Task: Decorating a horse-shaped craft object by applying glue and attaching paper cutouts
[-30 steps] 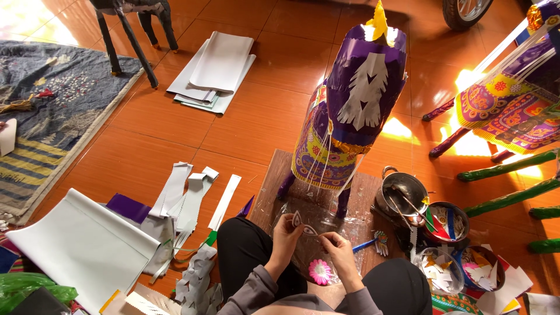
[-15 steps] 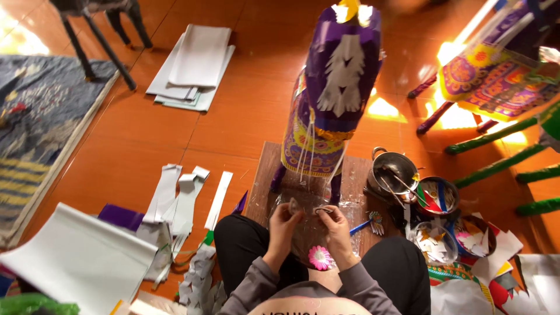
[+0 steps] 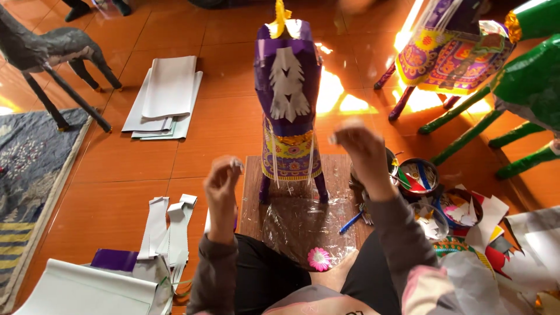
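Both hands raised in front of the purple paper horse [image 3: 289,105], which stands upright on a brown board [image 3: 251,198] on the floor. Left hand [image 3: 223,178] has fingers pinched together on something small, can't tell what. Right hand [image 3: 360,147] is blurred, fingers curled, grip unclear. Crumpled clear plastic sheet [image 3: 303,224] lies on the board's near edge, pink paper flower [image 3: 319,258] on it. Bowls of paper scraps [image 3: 417,178] just beside the board's right edge; white paper strips [image 3: 169,227] left of it
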